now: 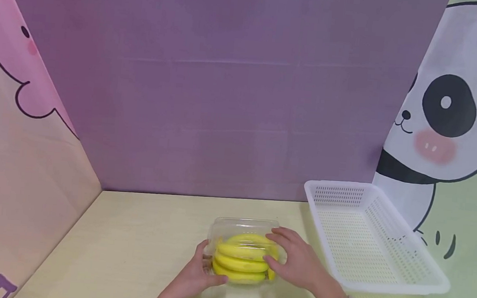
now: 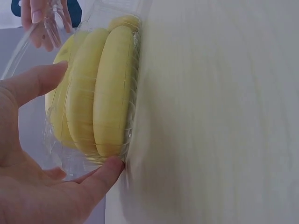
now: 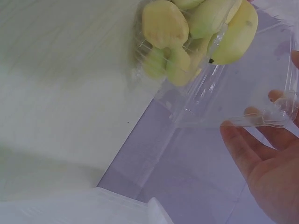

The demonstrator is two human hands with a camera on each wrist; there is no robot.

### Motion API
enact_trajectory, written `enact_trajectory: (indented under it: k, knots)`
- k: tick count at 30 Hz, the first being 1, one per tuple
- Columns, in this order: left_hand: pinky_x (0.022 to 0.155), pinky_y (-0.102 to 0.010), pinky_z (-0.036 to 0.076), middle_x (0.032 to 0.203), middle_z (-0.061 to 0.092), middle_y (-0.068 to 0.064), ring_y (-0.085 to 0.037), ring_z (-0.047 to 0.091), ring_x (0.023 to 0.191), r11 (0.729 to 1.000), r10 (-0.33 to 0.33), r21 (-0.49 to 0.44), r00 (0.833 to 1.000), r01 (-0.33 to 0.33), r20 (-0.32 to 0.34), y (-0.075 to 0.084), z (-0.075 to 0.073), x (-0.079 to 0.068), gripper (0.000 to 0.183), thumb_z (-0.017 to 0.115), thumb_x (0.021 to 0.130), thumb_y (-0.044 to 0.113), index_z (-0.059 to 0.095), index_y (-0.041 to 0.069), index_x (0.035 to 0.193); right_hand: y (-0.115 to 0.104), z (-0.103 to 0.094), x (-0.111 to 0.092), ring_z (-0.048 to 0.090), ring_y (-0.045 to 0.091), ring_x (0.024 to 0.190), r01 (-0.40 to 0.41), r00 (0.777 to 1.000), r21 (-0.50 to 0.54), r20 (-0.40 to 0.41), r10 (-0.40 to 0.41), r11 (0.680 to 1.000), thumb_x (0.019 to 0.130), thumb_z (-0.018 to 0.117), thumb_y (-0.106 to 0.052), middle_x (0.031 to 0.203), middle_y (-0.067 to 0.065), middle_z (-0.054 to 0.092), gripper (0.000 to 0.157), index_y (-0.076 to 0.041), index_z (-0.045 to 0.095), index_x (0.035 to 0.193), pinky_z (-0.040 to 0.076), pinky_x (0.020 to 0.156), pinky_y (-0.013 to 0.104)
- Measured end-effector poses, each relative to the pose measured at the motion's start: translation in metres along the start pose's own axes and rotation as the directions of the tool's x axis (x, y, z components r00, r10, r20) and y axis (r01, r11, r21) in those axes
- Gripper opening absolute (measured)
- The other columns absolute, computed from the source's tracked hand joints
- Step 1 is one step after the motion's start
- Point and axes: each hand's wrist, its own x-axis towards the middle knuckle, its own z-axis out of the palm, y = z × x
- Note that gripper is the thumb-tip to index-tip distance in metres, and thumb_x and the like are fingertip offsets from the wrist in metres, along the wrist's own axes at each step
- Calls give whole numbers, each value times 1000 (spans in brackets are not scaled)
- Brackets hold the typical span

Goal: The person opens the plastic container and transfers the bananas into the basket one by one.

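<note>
A clear plastic clamshell box (image 2: 100,14) holding several yellow bananas (image 1: 241,264) sits on the table in front of me. Its hinged lid (image 3: 245,98) is lifted and tilted above the fruit. My left hand (image 1: 194,274) grips the box at its left side, thumb toward the front and other fingers around the side and low edge. At the right, my right hand (image 1: 300,262) holds the lid's edge near a corner between thumb and fingers. Banana ends show in the right wrist view. Some left fingers are hidden behind the box in the head view.
A white perforated plastic basket (image 1: 308,197) stands to the right on the pale wooden table (image 1: 129,234). A purple cloth wall (image 1: 226,96) rises behind, with printed cartoon panels at left and right, the right one a panda (image 1: 434,152).
</note>
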Motion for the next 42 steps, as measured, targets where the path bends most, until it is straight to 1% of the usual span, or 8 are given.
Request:
enact_trajectory:
  k: [4, 10, 16, 19, 26, 31, 37, 42]
  knots:
    - [91, -53, 49, 132, 51, -24, -39, 55, 119, 1000, 11, -8, 1000, -11, -2, 1, 0, 0, 111, 88, 79, 21, 12, 1, 157, 0, -1, 3, 60, 29, 121, -7, 1000, 21, -29, 7, 1000, 84, 80, -31, 127, 8, 67, 43, -10, 72, 121, 52, 95, 46]
    - [90, -53, 49, 133, 51, -24, -39, 56, 118, 1000, -1, -2, 1000, 1, -6, 2, 0, 1, 110, 88, 79, 20, 12, 1, 156, -1, -3, 6, 60, 28, 122, -89, 995, 99, -34, 93, 991, 86, 79, -30, 128, 5, 67, 41, -10, 72, 121, 50, 98, 47]
    - [92, -54, 48, 134, 51, -25, -40, 55, 119, 1000, -5, 8, 1000, 5, -14, 1, 1, 1, 110, 88, 78, 20, 13, 0, 155, 0, -4, 11, 61, 30, 122, -172, 982, 230, -34, 184, 958, 87, 80, -28, 128, 6, 67, 38, -10, 72, 120, 48, 100, 49]
    - [91, -54, 48, 134, 51, -25, -40, 55, 119, 1000, -3, 12, 1000, 3, -18, 1, 2, 1, 110, 88, 77, 20, 13, 1, 156, 1, -3, 13, 61, 30, 121, -185, 978, 275, -43, 204, 944, 87, 80, -28, 127, 6, 68, 39, -8, 72, 120, 48, 99, 49]
    - [88, -49, 48, 129, 54, -22, -35, 57, 114, 1000, 0, 26, 1000, 0, -23, 0, 2, 1, 111, 89, 76, 22, 15, 4, 157, 3, -2, 17, 64, 27, 112, -196, 967, 350, -86, 240, 916, 86, 81, -21, 120, 1, 71, 39, -7, 71, 121, 52, 89, 42]
    - [88, -50, 48, 130, 54, -21, -35, 57, 114, 999, -6, 34, 1000, 7, -25, 2, 2, 1, 111, 89, 76, 23, 15, 5, 157, 2, -1, 20, 64, 28, 109, -222, 953, 407, -100, 285, 886, 86, 81, -18, 119, 4, 71, 39, -6, 70, 121, 51, 91, 46]
    - [90, -54, 48, 131, 53, -22, -38, 56, 117, 999, -22, 30, 1000, 23, -22, 2, 2, 2, 110, 88, 77, 22, 14, 5, 157, 4, 2, 24, 63, 31, 114, -242, 938, 465, -110, 327, 851, 86, 80, -14, 121, 7, 70, 38, -4, 69, 121, 51, 94, 52]
    - [92, -55, 47, 131, 53, -21, -37, 56, 117, 999, -35, 26, 999, 35, -19, 2, 2, 2, 111, 89, 77, 23, 14, 5, 158, 6, 3, 26, 62, 33, 114, -255, 925, 487, -128, 357, 835, 89, 78, -15, 123, 9, 70, 37, -4, 69, 123, 50, 95, 53]
